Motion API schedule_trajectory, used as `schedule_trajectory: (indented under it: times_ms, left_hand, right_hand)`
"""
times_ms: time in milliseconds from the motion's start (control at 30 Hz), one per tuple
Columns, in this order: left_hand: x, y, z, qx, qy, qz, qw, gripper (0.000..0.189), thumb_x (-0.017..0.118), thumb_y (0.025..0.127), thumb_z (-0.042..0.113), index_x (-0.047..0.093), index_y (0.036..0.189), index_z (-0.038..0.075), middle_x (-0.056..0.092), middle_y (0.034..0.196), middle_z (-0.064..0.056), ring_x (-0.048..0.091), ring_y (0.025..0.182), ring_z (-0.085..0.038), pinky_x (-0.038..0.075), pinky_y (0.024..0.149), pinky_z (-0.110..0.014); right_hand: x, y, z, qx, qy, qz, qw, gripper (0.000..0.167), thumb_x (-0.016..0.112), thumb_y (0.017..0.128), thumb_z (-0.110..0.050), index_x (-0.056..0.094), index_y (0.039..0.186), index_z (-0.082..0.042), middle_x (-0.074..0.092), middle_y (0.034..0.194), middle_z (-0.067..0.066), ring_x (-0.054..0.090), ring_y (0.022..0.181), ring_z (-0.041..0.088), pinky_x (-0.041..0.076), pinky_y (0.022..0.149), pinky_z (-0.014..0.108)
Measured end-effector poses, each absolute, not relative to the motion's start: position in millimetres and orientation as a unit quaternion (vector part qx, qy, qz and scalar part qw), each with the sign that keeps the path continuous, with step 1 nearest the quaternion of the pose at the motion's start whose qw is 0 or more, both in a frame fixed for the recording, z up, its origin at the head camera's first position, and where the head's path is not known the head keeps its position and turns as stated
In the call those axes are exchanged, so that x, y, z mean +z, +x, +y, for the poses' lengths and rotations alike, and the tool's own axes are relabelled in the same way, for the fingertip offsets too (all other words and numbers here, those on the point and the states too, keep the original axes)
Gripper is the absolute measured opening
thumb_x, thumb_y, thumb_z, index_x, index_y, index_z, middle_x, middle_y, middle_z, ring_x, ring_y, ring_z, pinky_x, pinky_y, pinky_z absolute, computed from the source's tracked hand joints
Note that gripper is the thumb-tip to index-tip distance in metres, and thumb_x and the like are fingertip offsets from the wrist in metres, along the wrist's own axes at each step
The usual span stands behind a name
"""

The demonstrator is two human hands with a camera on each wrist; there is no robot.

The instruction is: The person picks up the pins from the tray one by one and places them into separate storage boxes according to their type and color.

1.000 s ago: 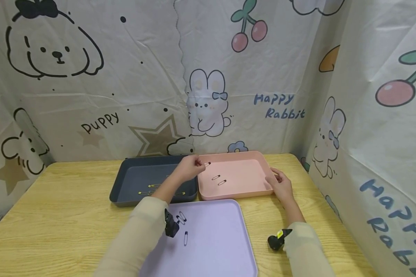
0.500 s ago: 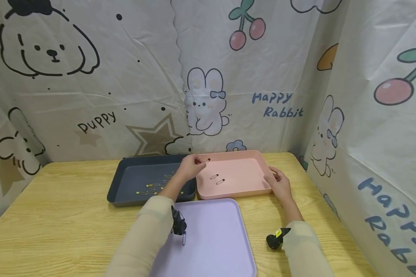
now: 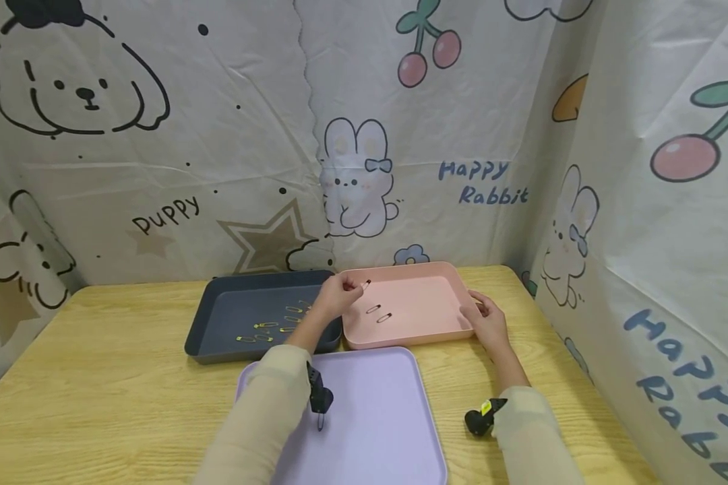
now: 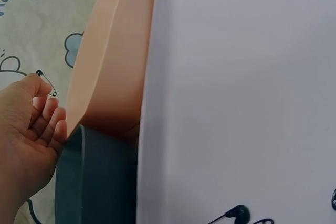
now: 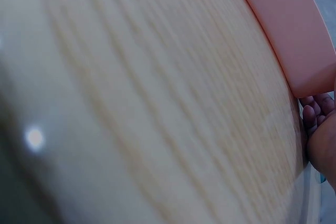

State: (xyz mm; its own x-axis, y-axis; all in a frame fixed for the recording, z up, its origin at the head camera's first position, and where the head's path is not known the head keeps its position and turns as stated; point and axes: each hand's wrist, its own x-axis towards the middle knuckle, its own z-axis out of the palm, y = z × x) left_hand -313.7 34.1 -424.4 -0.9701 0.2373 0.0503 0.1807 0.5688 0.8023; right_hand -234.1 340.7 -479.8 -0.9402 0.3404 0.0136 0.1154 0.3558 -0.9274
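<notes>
My left hand [image 3: 334,298] pinches a black-headed safety pin [image 4: 48,83] between thumb and forefinger, above the left side of the pink tray [image 3: 427,296]. Two more black-headed safety pins lie in that tray, the nearer one [image 3: 384,318] close to its middle. At the pink tray's right edge, my right hand [image 3: 490,323] grips the rim, thumb on the inner side. Several yellow safety pins [image 3: 265,325] lie in the dark grey tray [image 3: 221,306], partly behind my left forearm. On the purple tray [image 3: 376,411], one safety pin [image 3: 321,422] shows below the left wrist camera.
The dark grey and pink trays stand side by side at the back of the wooden table [image 3: 109,377], against a printed cloth [image 3: 267,135]. In front of them lies the purple tray, its left part covered by my left sleeve [image 3: 261,411].
My left hand stays over the pink tray's left side with the pin, its forearm shifted slightly right, so more yellow pins show. My right hand keeps its hold. The head view drifts slightly.
</notes>
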Motion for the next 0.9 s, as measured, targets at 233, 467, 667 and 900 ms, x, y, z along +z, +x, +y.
schedule_trajectory:
  times_ms: [233,467,667,900]
  left_hand:
    - [-426,-313,36,0.45,0.117,0.885,0.03,0.008,0.057,0.085,0.013,0.059,0.084,0.006,0.056,0.08,-0.004,0.051,0.073,-0.016,0.04,0.061,-0.022]
    - [-427,-312,40,0.433,0.11,0.895,0.004,0.006,0.058,0.081,0.011,0.059,0.082,0.005,0.057,0.076,-0.004,0.052,0.07,-0.015,0.04,0.061,-0.021]
    - [-427,-310,43,0.426,0.097,0.9,-0.016,0.004,0.057,0.079,0.008,0.059,0.082,0.006,0.056,0.074,-0.003,0.05,0.066,-0.014,0.038,0.058,-0.021]
    - [-429,-311,45,0.412,0.1,0.905,-0.033,0.004,0.057,0.077,0.008,0.058,0.079,0.005,0.052,0.07,0.0,0.049,0.066,-0.014,0.036,0.058,-0.022]
  right_hand:
    - [-480,-234,341,0.554,-0.143,-0.813,0.105,0.052,0.058,0.092,-0.03,0.043,0.14,-0.015,0.049,0.128,0.017,0.045,0.109,0.019,0.039,0.074,0.008]
    - [-480,-234,340,0.559,-0.139,-0.811,0.107,0.051,0.058,0.092,-0.027,0.043,0.14,-0.014,0.05,0.128,0.018,0.046,0.109,0.02,0.039,0.074,0.008]
    - [-480,-234,339,0.561,-0.132,-0.809,0.112,0.05,0.058,0.092,-0.023,0.044,0.139,-0.012,0.052,0.128,0.02,0.049,0.11,0.021,0.041,0.074,0.008]
    - [-480,-234,340,0.564,-0.133,-0.808,0.108,0.05,0.058,0.093,-0.024,0.043,0.139,-0.012,0.051,0.127,0.019,0.048,0.109,0.02,0.04,0.073,0.008]
